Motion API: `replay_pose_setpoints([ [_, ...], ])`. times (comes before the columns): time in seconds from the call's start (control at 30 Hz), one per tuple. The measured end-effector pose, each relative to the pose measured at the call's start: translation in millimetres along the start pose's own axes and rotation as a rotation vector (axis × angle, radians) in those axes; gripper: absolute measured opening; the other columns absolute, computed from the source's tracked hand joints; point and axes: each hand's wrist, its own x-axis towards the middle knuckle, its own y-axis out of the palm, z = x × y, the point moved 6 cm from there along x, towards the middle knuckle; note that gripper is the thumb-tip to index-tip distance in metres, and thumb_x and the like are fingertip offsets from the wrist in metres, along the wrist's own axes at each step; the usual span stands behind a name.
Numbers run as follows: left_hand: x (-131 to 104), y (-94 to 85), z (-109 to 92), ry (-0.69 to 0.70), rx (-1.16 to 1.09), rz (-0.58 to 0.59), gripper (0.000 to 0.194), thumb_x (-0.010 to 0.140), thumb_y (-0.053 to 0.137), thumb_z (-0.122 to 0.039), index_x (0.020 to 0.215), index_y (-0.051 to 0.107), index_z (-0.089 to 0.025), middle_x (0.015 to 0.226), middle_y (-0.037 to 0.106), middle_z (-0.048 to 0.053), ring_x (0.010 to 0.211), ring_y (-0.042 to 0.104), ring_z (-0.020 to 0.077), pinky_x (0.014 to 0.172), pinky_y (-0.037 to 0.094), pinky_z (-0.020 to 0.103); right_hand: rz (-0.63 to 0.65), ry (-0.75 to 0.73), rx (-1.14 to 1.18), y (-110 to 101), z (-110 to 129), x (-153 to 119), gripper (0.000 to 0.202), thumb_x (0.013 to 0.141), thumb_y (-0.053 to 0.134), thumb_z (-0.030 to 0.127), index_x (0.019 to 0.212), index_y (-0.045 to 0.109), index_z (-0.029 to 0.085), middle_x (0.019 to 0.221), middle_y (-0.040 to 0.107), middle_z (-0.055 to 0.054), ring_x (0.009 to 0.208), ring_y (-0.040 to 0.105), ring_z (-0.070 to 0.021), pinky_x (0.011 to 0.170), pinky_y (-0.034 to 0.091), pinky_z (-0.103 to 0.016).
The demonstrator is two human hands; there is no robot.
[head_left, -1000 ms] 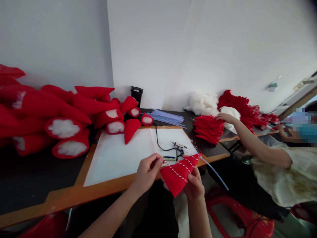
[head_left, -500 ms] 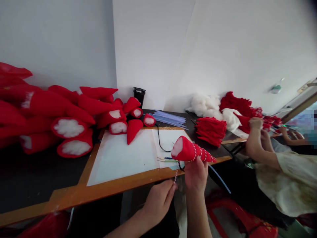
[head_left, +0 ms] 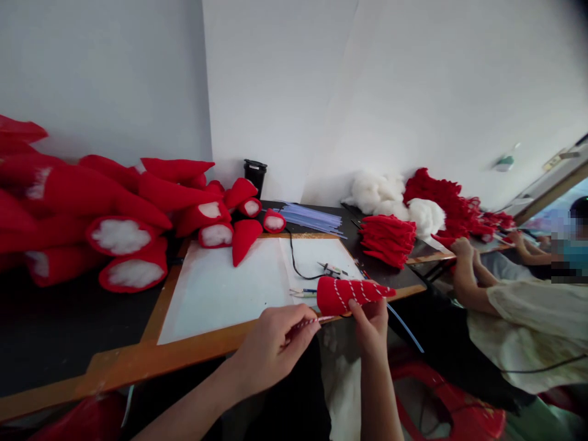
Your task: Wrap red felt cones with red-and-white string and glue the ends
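Observation:
My right hand (head_left: 373, 324) grips a red stuffed felt cone (head_left: 329, 297) from below, near its narrow end, with the tip pointing right. A red-and-white twisted cord (head_left: 318, 320) winds round the cone in spaced turns. The loose length of that cord is pinched in my left hand (head_left: 278, 337), just left of the cone's wide end, and it runs taut between the two. Behind the cone lies what looks like a small glue gun (head_left: 333, 269) on white paper (head_left: 234, 282). Pencil-like tools (head_left: 304, 294) rest beside the cone.
Red cones with white stuffing (head_left: 122, 236) are heaped at left. Translucent glue sticks (head_left: 312, 218) lie near a black container (head_left: 255, 176). Further right are red felt pieces (head_left: 388, 239) and white stuffing (head_left: 374, 191). A co-worker's arm (head_left: 468, 275) reaches over the table at right.
The cone has turned so its stuffed end no longer faces me. My left hand has moved up and left, drawing the cord nearly level. The glue gun has come into view.

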Motion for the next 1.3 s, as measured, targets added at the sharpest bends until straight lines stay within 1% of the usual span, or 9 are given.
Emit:
replay_pose_setpoints([
  [0.2,14.9,-7.7,21.2,-0.082,-0.090,-0.038,0.030,0.099,0.047,-0.040,0.090,0.064,-0.017,0.079,0.064,0.001,0.069,0.054,0.0118,0.060,0.038,0.021,0.203,0.128,0.013,4.3,-2.8,-14.7,0.052,0.070,0.086,0.025,0.118,0.067,0.027,0.110,0.075,-0.005,0.099,0.070,-0.0215,0.090,0.052,-0.034],
  [0.37,15.7,-10.1,39.3,-0.142,-0.110,-0.064,0.029,0.097,0.052,-0.041,0.087,0.064,-0.016,0.077,0.062,0.000,0.065,0.048,0.0111,0.058,0.035,0.022,0.197,0.216,0.209,4.3,-8.4,-21.4,0.053,0.067,0.086,0.030,0.117,0.069,0.027,0.110,0.076,-0.007,0.098,0.071,-0.0245,0.090,0.054,-0.039],
  [0.53,15.0,-4.7,51.3,-0.156,-0.170,-0.050,0.027,0.094,0.057,-0.040,0.090,0.065,-0.015,0.072,0.057,-0.002,0.061,0.042,0.0096,0.057,0.033,0.022,0.199,0.274,0.285,10.4,-7.3,-24.8,0.053,0.062,0.083,0.034,0.113,0.070,0.027,0.107,0.075,-0.008,0.093,0.070,-0.0258,0.084,0.054,-0.041],
  [0.73,16.0,2.0,57.0,-0.136,-0.252,-0.026,0.025,0.093,0.060,-0.039,0.093,0.066,-0.014,0.066,0.049,-0.005,0.058,0.037,0.0079,0.054,0.029,0.020,0.265,0.289,0.295,18.4,-15.8,-28.8,0.062,0.067,0.069,0.049,0.126,0.062,0.032,0.101,0.068,-0.006,0.085,0.065,-0.0264,0.088,0.050,-0.050],
  [0.9,11.1,14.7,51.4,-0.069,-0.351,0.011,0.021,0.093,0.061,-0.035,0.091,0.066,-0.015,0.075,0.059,-0.001,0.065,0.047,0.0095,0.059,0.036,0.021,0.242,0.311,0.319,34.3,-33.4,-40.8,0.068,0.070,0.054,0.067,0.130,0.058,0.035,0.086,0.058,-0.002,0.072,0.054,-0.0217,0.076,0.048,-0.042],
  [1.03,4.9,26.0,47.5,-0.059,-0.436,0.046,0.017,0.093,0.060,-0.031,0.091,0.065,-0.015,0.084,0.065,0.002,0.071,0.054,0.0113,0.063,0.041,0.022,0.213,0.349,0.536,51.1,-43.6,-47.7,0.060,0.073,0.058,0.069,0.122,0.064,0.035,0.070,0.046,0.003,0.058,0.043,-0.0155,0.055,0.040,-0.030],
  [1.17,-2.6,34.3,47.5,-0.029,-0.343,0.022,0.015,0.094,0.059,-0.029,0.093,0.065,-0.016,0.081,0.066,0.002,0.064,0.051,0.0099,0.059,0.039,0.021,0.239,0.341,0.880,59.2,-51.6,-38.5,0.040,0.085,0.059,0.061,0.119,0.065,0.040,0.063,0.050,0.006,0.044,0.039,-0.0112,0.043,0.034,-0.025],
  [1.23,-7.4,36.5,43.9,0.076,-0.248,-0.041,0.012,0.095,0.057,-0.025,0.093,0.065,-0.016,0.080,0.065,0.002,0.065,0.053,0.0105,0.060,0.041,0.021,0.283,0.329,1.031,62.4,-54.9,-31.7,0.026,0.093,0.057,0.051,0.116,0.065,0.043,0.060,0.054,0.009,0.039,0.040,-0.0089,0.041,0.034,-0.024],
  [1.3,-13.8,39.0,38.2,0.230,-0.166,-0.113,0.012,0.096,0.054,-0.019,0.097,0.066,-0.017,0.083,0.064,0.004,0.074,0.059,0.0127,0.067,0.047,0.023,0.329,0.305,1.144,66.3,-56.5,-26.9,0.022,0.097,0.054,0.043,0.116,0.064,0.044,0.062,0.060,0.012,0.037,0.046,-0.0065,0.042,0.039,-0.022],
])
